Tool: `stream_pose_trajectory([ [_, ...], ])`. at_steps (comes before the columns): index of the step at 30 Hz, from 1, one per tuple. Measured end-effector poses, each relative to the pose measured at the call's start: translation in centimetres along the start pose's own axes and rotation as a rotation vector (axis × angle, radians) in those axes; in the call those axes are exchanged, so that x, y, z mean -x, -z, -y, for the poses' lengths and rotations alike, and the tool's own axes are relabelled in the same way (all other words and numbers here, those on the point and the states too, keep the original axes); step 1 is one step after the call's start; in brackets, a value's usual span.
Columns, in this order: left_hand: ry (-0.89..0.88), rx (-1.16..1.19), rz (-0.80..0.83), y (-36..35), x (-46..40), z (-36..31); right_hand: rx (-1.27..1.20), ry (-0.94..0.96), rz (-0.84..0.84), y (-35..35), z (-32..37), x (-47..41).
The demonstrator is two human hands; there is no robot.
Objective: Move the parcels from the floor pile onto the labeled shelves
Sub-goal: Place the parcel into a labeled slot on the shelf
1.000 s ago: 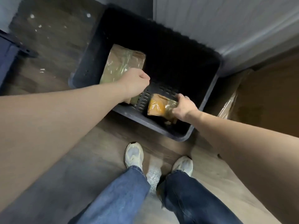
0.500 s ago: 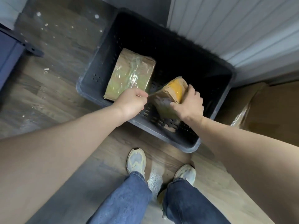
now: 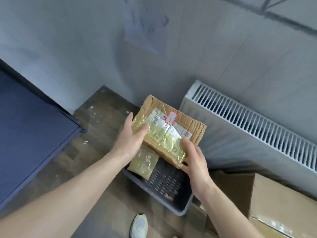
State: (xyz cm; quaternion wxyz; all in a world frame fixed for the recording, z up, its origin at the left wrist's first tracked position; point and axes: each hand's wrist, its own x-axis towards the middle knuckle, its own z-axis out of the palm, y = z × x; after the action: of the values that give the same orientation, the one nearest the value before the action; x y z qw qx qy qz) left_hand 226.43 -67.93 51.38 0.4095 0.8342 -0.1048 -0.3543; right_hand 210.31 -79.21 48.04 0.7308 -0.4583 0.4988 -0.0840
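Observation:
A flat cardboard parcel (image 3: 180, 122) with yellowed tape, a white shipping label and a small red-framed sticker is held up above the dark plastic crate (image 3: 173, 200). My left hand (image 3: 130, 140) grips its left edge, thumb on top. My right hand (image 3: 193, 160) holds its near right corner, thumb on the taped face. A second taped parcel (image 3: 145, 163) lies in the crate below, partly hidden by the raised parcel and my left hand.
A white radiator (image 3: 253, 127) runs along the grey wall on the right. A large cardboard box (image 3: 283, 203) stands at the lower right. A dark blue shelf surface (image 3: 29, 127) is on the left. My shoe (image 3: 139, 224) is on the wooden floor.
The parcel came up out of the crate and both hands now hold it. My left hand moved off the other parcel. The view tilted up toward the wall and radiator.

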Motion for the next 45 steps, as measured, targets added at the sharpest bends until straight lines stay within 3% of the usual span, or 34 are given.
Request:
stream_pose_trajectory([
  [7, -0.262, 0.098, -0.208, 9.7, 9.9, -11.0, 0.001, 0.265, 0.181, -3.4, 11.7, 11.6],
  [13, -0.384, -0.036, -0.422, 16.1, 20.9, -18.0, 0.078, 0.417, 0.473, -3.3, 17.4, 20.9],
  [17, -0.433, -0.094, -0.56, 19.3, 28.8, -19.8, 0.037, 0.4, 0.579, -2.8, 19.0, 25.5],
  [23, -0.443, -0.116, -0.731, 23.1, 40.3, -20.7, 0.156, 0.572, 0.741, -4.1, 20.8, 33.1],
  [28, -0.433, -0.055, -0.867, 26.3, 48.8, -20.5, 0.195, 0.722, 0.989, -7.0, 21.2, 39.4],
  [32, -0.519, 0.192, -1.003, 26.7, 54.1, -18.7, 0.128, 0.777, 1.106, -10.6, 19.0, 45.7],
  [37, -0.577, 0.52, -1.098, 27.0, 60.6, -14.3, 0.085, 0.681, 1.228, -15.4, 14.6, 52.4],
  [45, -0.462, 0.637, -1.207, 29.0, 69.5, -5.1, 0.14, 0.596, 1.386, -21.4, 8.3, 61.1],
])
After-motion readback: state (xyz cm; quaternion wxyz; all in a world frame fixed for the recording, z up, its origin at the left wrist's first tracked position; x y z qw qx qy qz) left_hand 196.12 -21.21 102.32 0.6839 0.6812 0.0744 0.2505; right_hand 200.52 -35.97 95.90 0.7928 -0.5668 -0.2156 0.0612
